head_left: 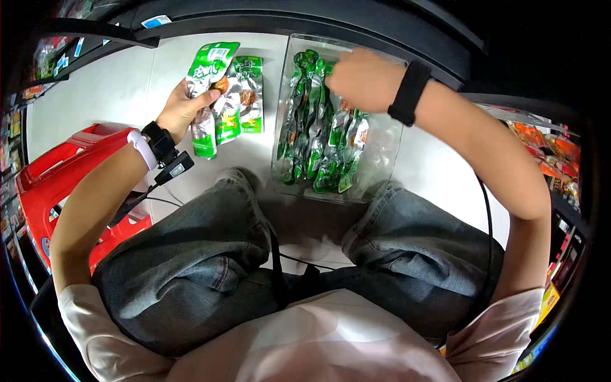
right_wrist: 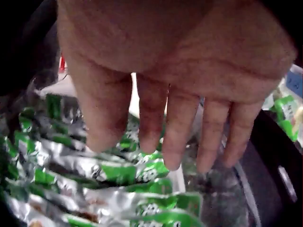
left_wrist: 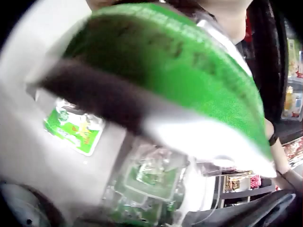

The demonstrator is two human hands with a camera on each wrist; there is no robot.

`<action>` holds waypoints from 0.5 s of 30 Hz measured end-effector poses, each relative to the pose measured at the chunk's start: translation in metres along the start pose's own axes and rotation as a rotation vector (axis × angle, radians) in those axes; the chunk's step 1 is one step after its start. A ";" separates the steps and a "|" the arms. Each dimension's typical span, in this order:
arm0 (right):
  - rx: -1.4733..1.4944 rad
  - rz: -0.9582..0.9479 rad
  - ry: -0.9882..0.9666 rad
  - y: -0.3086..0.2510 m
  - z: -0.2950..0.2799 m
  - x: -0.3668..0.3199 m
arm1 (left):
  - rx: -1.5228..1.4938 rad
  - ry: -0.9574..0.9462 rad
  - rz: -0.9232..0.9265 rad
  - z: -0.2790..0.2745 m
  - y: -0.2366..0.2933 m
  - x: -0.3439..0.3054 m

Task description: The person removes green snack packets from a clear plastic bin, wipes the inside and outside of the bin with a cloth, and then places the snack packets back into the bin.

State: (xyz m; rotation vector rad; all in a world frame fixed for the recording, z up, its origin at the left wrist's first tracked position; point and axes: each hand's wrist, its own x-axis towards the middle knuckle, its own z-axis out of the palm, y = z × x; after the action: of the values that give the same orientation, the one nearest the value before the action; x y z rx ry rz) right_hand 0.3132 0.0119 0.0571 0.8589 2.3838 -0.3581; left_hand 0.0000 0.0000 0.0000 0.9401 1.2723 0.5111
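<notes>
My left hand (head_left: 180, 109) pinches a green and silver snack packet (head_left: 205, 137), thumb across its front. Close up in the left wrist view, this packet is blurred. Another such packet (head_left: 227, 121) overlaps just behind it, and a further packet (head_left: 252, 121) lies on the white floor to its right. A clear plastic bin (head_left: 380, 162) holds rows of the same packets (head_left: 312, 121), mostly standing on edge. Over the bin's far right part is my right hand (head_left: 363, 79). Its fingers (right_wrist: 173, 146) point down, straight and slightly apart, with the fingertips right at the packets.
A red plastic stool (head_left: 83, 149) stands at the left, beside my left forearm. Dark shelf edges (head_left: 356, 27) run along the back. Packaged goods (head_left: 541, 146) fill a shelf at the right. My knees (head_left: 223, 197) are close to the bin's near side.
</notes>
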 end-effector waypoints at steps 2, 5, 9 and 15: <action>-0.040 -0.120 0.170 -0.009 0.039 -0.003 | 0.143 0.008 0.035 0.012 -0.003 -0.001; -0.016 -0.259 0.125 -0.025 0.070 0.005 | 0.350 -0.155 0.075 0.007 -0.020 0.018; 0.022 -0.088 0.201 -0.035 0.095 0.017 | 0.475 0.056 0.012 0.004 -0.028 0.030; -0.241 -0.136 0.355 -0.038 0.088 0.003 | 0.604 0.067 -0.087 0.013 -0.050 0.047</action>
State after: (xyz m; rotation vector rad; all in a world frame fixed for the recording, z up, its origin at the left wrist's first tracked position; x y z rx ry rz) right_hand 0.3243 -0.0533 -0.0130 0.6959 2.7487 0.0371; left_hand 0.0164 0.0055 -0.0680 1.3651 1.5573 0.0803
